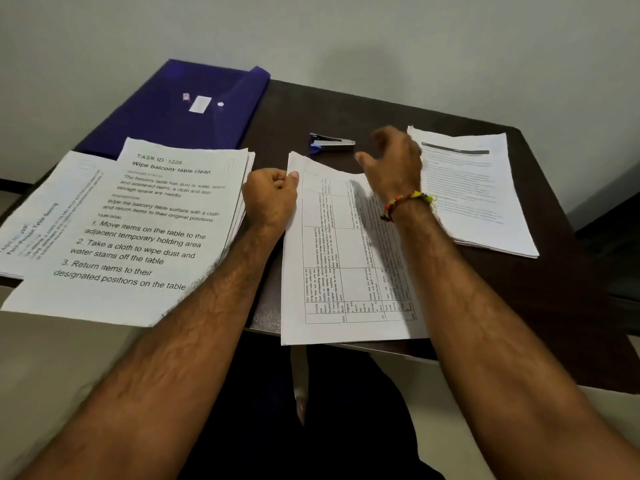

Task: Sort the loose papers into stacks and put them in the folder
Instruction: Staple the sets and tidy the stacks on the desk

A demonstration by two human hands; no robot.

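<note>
Loose papers, head view: three groups on a dark table (346, 109), seen from above and in front.

Middle stack (332, 258), at 6 o'clock of the table; top sheet a printed grid with text running sideways; near edge overhangs the table's front; far left corner pinched by the left hand (272, 195), fingers curled under, thumb on top.

Left stack (138, 230), at 9 o'clock; top sheet headed "TASK ID: 1228, Wipe balcony table clean"; it lies partly over another sheet (41, 216) turned sideways at the far left; its near edge overhangs the table.

Right stack (485, 202), at 3 o'clock; fine print under a dark header bar; its left edge is partly hidden by the right wrist.

Right hand (391, 161), above the gap between middle and right stacks; blurred; fingers loosely curled, holding nothing that can be seen; a beaded bracelet (407, 202) on the wrist.

Folder (180, 109), dark blue, closed, white label and snap button on its flap; at 11 o'clock, its near edge under the left stack.

Stapler (330, 142), blue and silver, at 12 o'clock, just beyond the middle stack, apart from both hands.
</note>
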